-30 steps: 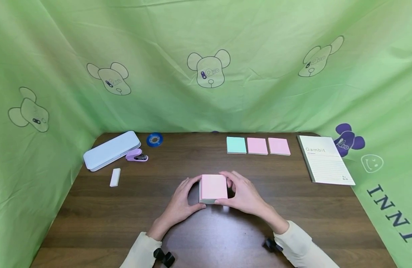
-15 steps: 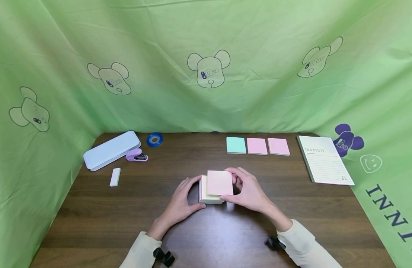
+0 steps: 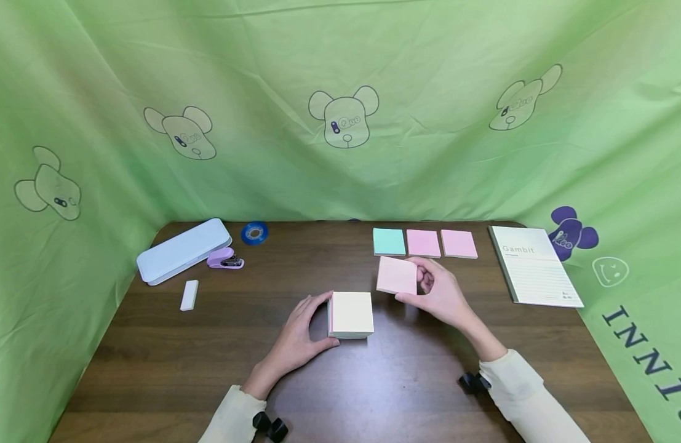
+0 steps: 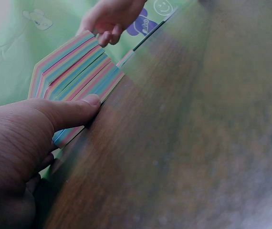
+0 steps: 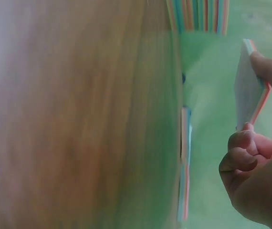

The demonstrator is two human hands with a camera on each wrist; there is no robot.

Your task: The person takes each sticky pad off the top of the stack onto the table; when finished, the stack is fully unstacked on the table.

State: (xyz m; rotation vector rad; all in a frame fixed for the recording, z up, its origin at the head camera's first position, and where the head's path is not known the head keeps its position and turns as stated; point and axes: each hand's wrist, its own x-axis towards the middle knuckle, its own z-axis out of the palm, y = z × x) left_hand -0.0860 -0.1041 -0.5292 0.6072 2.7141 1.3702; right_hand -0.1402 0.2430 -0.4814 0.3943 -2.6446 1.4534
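Observation:
My left hand [image 3: 297, 335] holds a thick stack of sticky note pads [image 3: 351, 312] at its left side, thumb at the near corner and fingers at the far one. The stack has a cream top; in the left wrist view its striped edges [image 4: 74, 71] show pink, yellow and blue layers. Up and to the right, my right hand [image 3: 442, 295] pinches a pink-topped sticky note pad [image 3: 395, 275] by its right edge, thumb in front and fingers behind. In the right wrist view this thin pad [image 5: 248, 90] is raised above the table, its pale underside showing.
At the back lie a teal pad [image 3: 389, 242] and two pink pads [image 3: 423, 243] in a row. A notebook [image 3: 535, 266] is at the right. On the left are a pale blue case [image 3: 184, 251], a purple stapler [image 3: 224, 258], blue tape [image 3: 254, 233] and a white eraser [image 3: 189, 295].
My right hand has lifted the pink-topped pad off the stack and carried it right and toward the back row. A cream pad now tops the stack. My left hand has stayed in place.

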